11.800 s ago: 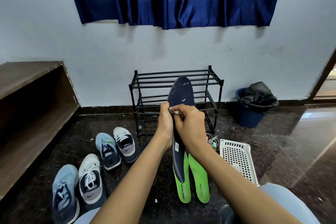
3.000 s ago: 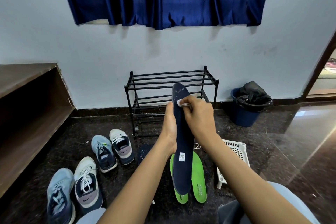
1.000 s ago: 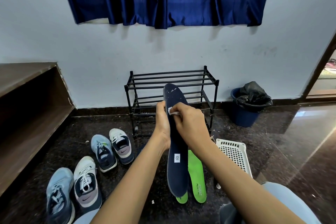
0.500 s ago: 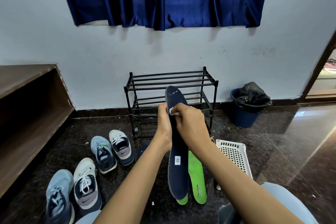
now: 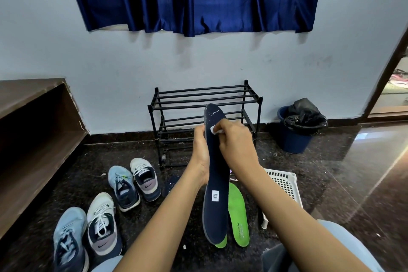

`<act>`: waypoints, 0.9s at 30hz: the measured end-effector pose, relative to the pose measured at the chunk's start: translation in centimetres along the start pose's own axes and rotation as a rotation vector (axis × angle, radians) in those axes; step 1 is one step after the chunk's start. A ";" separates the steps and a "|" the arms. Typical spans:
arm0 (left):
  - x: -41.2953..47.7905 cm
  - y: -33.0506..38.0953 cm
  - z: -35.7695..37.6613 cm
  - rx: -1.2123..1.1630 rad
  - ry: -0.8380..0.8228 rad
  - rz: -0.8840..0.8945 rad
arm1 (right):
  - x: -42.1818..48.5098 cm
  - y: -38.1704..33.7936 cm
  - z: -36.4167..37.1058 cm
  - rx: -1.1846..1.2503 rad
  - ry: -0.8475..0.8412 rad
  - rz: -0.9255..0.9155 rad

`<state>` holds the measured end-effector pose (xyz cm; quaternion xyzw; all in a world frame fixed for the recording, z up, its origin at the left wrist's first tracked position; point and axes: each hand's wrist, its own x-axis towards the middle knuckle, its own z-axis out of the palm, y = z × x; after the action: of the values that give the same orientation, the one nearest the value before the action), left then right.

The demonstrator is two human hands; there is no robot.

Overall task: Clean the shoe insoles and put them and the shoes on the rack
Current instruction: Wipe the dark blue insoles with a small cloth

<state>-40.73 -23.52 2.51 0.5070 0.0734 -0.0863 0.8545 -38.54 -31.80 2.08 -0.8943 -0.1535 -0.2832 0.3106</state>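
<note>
Centre: left hand grips navy foam insole, right hand pinches white wipe; four pale sneakers, green insoles lower frame, off black metal rack.

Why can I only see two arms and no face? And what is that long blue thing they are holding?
The camera sits on the person's head and looks down, so you see only their arms. The left hand holds a dark blue insole, the soft pad from inside a shoe. The right hand pinches a small white wipe against it to clean it. On the floor lie two green insoles, four shoes and a white basket. The black rack by the wall is where everything goes.
</note>
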 end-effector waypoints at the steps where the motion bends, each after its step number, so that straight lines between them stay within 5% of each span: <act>1: 0.1 0.0 -0.2 -0.001 0.013 0.007 | -0.3 -0.2 0.2 0.002 -0.009 -0.016; 27: 0.1 0.4 -0.6 -0.012 0.008 0.046 | -0.2 -0.2 0.3 -0.007 -0.049 -0.005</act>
<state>-40.57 -22.79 2.50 0.5038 0.0656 -0.0639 0.8590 -38.65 -31.44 1.88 -0.9016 -0.1622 -0.2625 0.3031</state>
